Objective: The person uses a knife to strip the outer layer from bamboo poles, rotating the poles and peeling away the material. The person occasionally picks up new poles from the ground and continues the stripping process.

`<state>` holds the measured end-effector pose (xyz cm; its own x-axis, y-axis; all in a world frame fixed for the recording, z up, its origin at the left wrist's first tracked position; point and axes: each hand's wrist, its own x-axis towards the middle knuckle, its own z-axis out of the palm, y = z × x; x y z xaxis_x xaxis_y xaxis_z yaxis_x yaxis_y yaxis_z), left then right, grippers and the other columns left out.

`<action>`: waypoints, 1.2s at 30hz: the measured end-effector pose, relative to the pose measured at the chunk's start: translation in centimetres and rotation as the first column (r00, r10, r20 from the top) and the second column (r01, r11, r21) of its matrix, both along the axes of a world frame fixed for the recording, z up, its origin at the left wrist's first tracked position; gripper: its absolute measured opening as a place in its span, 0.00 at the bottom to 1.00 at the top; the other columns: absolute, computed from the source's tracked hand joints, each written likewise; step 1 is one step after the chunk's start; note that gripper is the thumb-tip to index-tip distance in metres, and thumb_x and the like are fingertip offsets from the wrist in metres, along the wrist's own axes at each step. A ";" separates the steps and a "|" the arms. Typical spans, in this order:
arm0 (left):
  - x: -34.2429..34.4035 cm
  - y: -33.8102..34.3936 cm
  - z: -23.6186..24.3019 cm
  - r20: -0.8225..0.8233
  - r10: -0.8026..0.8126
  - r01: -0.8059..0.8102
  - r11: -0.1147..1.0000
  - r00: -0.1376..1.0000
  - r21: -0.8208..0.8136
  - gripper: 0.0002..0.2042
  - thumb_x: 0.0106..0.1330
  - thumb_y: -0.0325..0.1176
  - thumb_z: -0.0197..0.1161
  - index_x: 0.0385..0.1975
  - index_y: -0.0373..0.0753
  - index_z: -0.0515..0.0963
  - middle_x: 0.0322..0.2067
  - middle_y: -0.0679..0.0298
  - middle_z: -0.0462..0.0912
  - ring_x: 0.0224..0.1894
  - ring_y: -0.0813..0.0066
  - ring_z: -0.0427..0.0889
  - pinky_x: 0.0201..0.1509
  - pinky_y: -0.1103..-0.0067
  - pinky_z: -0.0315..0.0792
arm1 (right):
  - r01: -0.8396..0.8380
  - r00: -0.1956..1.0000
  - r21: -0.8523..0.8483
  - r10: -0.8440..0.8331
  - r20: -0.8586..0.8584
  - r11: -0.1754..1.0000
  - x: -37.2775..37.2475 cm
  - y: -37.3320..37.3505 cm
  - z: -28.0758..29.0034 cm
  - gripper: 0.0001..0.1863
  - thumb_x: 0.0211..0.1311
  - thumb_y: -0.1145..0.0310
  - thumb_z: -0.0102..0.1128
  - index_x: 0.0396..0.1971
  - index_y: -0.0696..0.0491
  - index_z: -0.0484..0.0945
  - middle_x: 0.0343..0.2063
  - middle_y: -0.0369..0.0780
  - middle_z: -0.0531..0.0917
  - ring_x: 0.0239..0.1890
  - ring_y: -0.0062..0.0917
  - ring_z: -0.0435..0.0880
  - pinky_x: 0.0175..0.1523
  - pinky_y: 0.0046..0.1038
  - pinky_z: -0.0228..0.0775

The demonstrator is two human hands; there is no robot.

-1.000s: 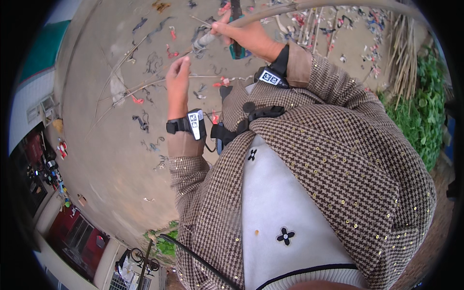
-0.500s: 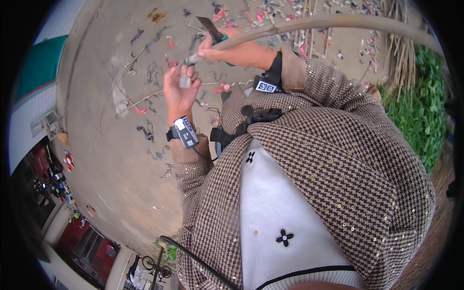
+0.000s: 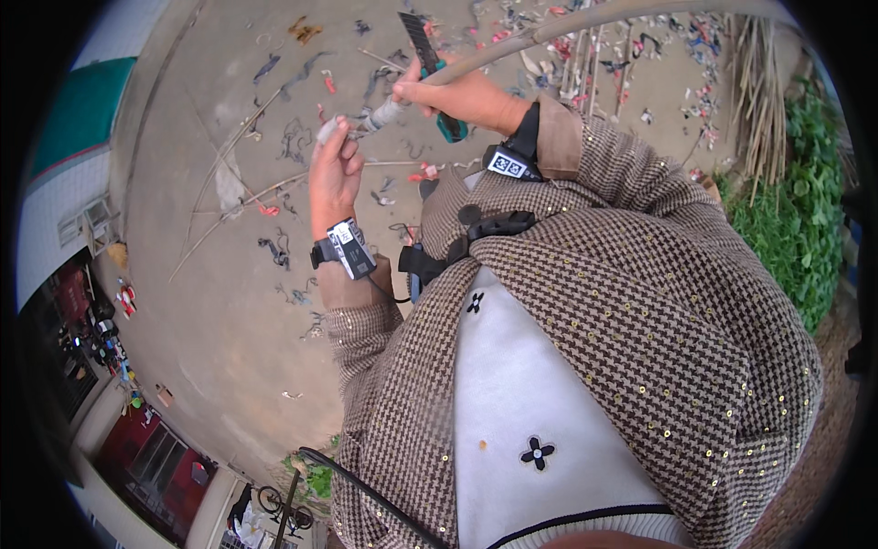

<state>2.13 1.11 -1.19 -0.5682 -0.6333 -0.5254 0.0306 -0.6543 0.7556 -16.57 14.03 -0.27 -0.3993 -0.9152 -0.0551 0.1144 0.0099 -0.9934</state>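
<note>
My right hand is closed round a long pale bamboo pole and also holds a green-and-black utility knife, its blade out and pointing up. Grey wrapping is wound on the pole's lower-left end, just left of that hand. My left hand is raised at this end, fingertips closed on a pale strip of material; whether it also touches the pole is hard to tell.
Scraps of red, grey and black material lie over the concrete yard. Thin poles lie to the left, more bundled sticks at upper right. Green plants grow at the right, and buildings line the left.
My right hand first dropped left with the pole, then the knife rose upright again. My left hand turned, came to the pole's end and now has a pale strip at its fingertips.
</note>
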 end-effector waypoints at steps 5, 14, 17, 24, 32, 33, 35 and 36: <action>-0.7 0.7 2.2 -0.144 -0.268 0.261 0.963 0.953 -0.065 0.26 0.68 0.36 0.52 0.63 0.37 0.56 0.19 0.71 0.69 0.15 0.88 0.55 0.16 0.90 0.49 | -0.028 0.996 0.010 0.028 -0.081 1.000 0.1 0.3 0.0 0.14 0.55 0.57 0.64 0.26 0.53 0.77 0.18 0.32 0.78 0.20 0.14 0.76 0.26 0.18 0.66; 3.0 -1.1 0.2 0.587 -0.204 0.480 0.799 0.784 -0.363 0.13 0.63 0.39 0.58 0.42 0.39 0.80 0.27 0.70 0.78 0.25 0.87 0.69 0.26 0.88 0.62 | -0.013 0.995 -0.144 0.027 0.092 0.989 -0.8 0.3 0.5 0.08 0.61 0.64 0.59 0.31 0.53 0.78 0.25 0.33 0.80 0.23 0.10 0.72 0.27 0.15 0.64; 2.9 -0.6 -1.4 0.462 -0.099 0.319 0.845 0.882 -0.429 0.13 0.62 0.37 0.60 0.43 0.36 0.79 0.30 0.69 0.79 0.29 0.85 0.71 0.32 0.87 0.65 | 0.003 0.998 -0.225 0.013 0.068 0.974 -1.4 0.4 2.1 0.08 0.59 0.66 0.58 0.29 0.55 0.77 0.24 0.34 0.80 0.22 0.12 0.74 0.27 0.15 0.66; 0.7 -0.7 -0.9 0.291 0.236 0.062 0.670 0.927 -0.740 0.11 0.61 0.34 0.61 0.39 0.35 0.78 0.29 0.68 0.77 0.29 0.83 0.73 0.33 0.83 0.69 | -0.039 0.999 -0.248 0.031 -0.038 0.968 -1.8 -0.4 4.9 0.10 0.62 0.65 0.56 0.34 0.55 0.80 0.17 0.31 0.75 0.19 0.11 0.69 0.24 0.15 0.61; 2.2 -5.3 1.9 0.749 0.114 0.736 0.134 0.653 -0.663 0.10 0.54 0.33 0.63 0.36 0.40 0.80 0.31 0.56 0.79 0.32 0.61 0.80 0.34 0.71 0.72 | -0.142 0.988 -0.214 0.124 -0.095 0.966 -1.0 1.2 5.3 0.10 0.65 0.65 0.52 0.34 0.57 0.77 0.23 0.35 0.78 0.21 0.12 0.70 0.25 0.16 0.62; 2.1 -6.3 2.1 0.779 0.141 0.782 0.049 0.610 -0.621 0.10 0.55 0.34 0.62 0.36 0.40 0.80 0.31 0.55 0.80 0.33 0.60 0.80 0.35 0.70 0.72 | -0.150 0.987 -0.223 0.131 -0.097 0.963 -0.8 1.2 5.4 0.10 0.65 0.66 0.52 0.33 0.57 0.77 0.24 0.36 0.79 0.21 0.12 0.70 0.25 0.16 0.62; 1.0 -8.0 1.8 0.771 0.154 0.783 -0.037 0.618 -0.621 0.10 0.56 0.34 0.60 0.35 0.38 0.80 0.34 0.54 0.80 0.35 0.57 0.80 0.38 0.71 0.73 | -0.172 0.984 -0.240 0.153 -0.092 0.955 -0.5 1.2 5.5 0.09 0.65 0.66 0.53 0.32 0.57 0.76 0.27 0.37 0.80 0.21 0.12 0.71 0.26 0.16 0.63; 0.2 -8.4 1.3 0.801 0.043 0.799 0.057 0.598 -0.599 0.09 0.56 0.33 0.60 0.35 0.39 0.80 0.34 0.54 0.81 0.35 0.57 0.80 0.38 0.71 0.73 | -0.186 0.982 -0.250 0.170 -0.082 0.950 -0.3 1.3 5.6 0.09 0.64 0.66 0.53 0.31 0.56 0.75 0.28 0.37 0.81 0.21 0.13 0.72 0.26 0.16 0.64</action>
<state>2.33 -7.32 0.14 -0.8078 -0.5846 -0.0754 -0.5582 0.7177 0.4163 -16.90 15.28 5.35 -0.2240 -0.9520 0.2084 0.0753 -0.2301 -0.9702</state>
